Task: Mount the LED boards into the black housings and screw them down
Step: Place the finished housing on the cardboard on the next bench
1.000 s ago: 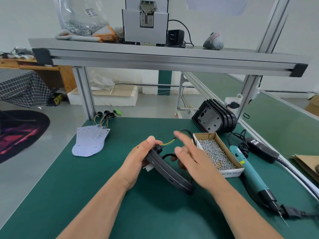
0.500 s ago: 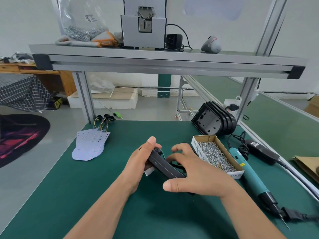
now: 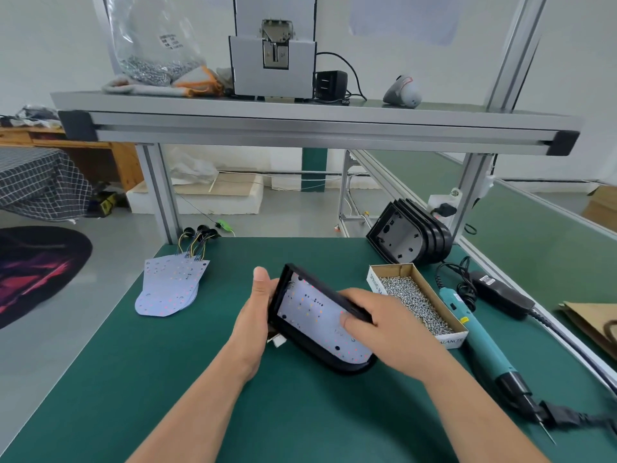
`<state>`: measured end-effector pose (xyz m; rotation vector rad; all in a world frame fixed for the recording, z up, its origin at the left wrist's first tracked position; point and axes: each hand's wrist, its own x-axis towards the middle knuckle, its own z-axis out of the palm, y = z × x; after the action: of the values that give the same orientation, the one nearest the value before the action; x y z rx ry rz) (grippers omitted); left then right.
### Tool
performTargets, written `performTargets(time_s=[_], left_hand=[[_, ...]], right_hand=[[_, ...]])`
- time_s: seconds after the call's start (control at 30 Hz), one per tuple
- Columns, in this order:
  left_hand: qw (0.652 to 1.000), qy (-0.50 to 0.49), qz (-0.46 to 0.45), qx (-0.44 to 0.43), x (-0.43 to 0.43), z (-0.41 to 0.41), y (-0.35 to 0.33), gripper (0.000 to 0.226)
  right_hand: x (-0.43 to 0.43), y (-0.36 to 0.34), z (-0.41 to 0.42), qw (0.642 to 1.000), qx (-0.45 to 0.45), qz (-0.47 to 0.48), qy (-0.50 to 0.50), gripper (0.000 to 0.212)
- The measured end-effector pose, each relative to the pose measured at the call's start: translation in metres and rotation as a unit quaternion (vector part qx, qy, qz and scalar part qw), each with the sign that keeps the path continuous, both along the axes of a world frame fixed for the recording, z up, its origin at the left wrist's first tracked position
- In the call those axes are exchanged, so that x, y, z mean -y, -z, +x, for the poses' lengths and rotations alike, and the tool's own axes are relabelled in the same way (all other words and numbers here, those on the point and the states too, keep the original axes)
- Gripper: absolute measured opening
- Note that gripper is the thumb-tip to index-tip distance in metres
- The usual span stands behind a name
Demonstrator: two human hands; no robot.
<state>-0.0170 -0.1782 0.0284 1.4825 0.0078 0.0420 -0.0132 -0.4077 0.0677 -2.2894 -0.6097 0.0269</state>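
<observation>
A black housing (image 3: pixel 337 364) with a white LED board (image 3: pixel 314 312) lying inside it is tilted face-up toward me above the green mat. My left hand (image 3: pixel 255 315) grips its left edge, thumb up along the rim. My right hand (image 3: pixel 384 320) holds the right rim, with the thumb pressing on the board. A stack of loose LED boards (image 3: pixel 168 289) with wires lies at the left. More black housings (image 3: pixel 409 237) lean together at the back right. A cardboard box of screws (image 3: pixel 415 300) sits right of my hands.
A teal electric screwdriver (image 3: pixel 480 339) lies right of the screw box, its cord and black power adapter (image 3: pixel 500 294) behind it. An aluminium frame shelf (image 3: pixel 300 125) spans overhead. The mat's left edge drops to the floor.
The housing has turned from edge-on to face-up, showing the board inside. My right hand moved from the near side to the right rim, thumb on the board.
</observation>
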Motion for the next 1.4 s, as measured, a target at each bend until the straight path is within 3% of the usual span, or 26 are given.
performTargets(time_s=[0.1, 0.27, 0.4, 0.5, 0.67, 0.87, 1.1, 1.27, 1.4], left_hand=[[0.999, -0.043, 0.01, 0.003, 0.001, 0.002, 0.005, 0.095], [0.993, -0.102, -0.066, -0.011, -0.004, 0.009, 0.011, 0.092], [0.987, -0.127, -0.093, -0.016, -0.006, 0.016, 0.017, 0.087], [0.99, -0.122, -0.067, -0.015, -0.008, 0.017, 0.021, 0.079], [0.992, -0.112, -0.055, -0.001, -0.009, 0.02, 0.025, 0.083], [0.993, -0.112, -0.046, 0.007, -0.012, 0.025, 0.032, 0.075], [0.993, -0.107, -0.039, 0.019, -0.012, 0.026, 0.034, 0.082], [0.994, -0.104, -0.03, 0.023, -0.014, 0.027, 0.036, 0.076], [0.994, -0.102, -0.025, 0.018, -0.015, 0.028, 0.037, 0.073]], right_hand=[[0.002, 0.004, 0.006, 0.998, -0.035, 0.055, 0.015, 0.013], [0.006, 0.005, 0.01, 0.968, -0.105, 0.224, 0.043, 0.02], [0.016, 0.002, 0.016, 0.911, -0.12, 0.387, 0.077, 0.024], [0.028, -0.005, 0.023, 0.872, -0.114, 0.467, 0.092, 0.024], [0.061, -0.018, 0.034, 0.803, -0.09, 0.568, 0.153, 0.025], [0.114, -0.031, 0.039, 0.747, -0.043, 0.626, 0.219, 0.02], [0.197, -0.044, 0.032, 0.692, 0.014, 0.662, 0.287, 0.017], [0.259, -0.048, 0.025, 0.654, 0.06, 0.664, 0.357, 0.013], [0.303, -0.047, 0.026, 0.627, 0.086, 0.61, 0.477, 0.011]])
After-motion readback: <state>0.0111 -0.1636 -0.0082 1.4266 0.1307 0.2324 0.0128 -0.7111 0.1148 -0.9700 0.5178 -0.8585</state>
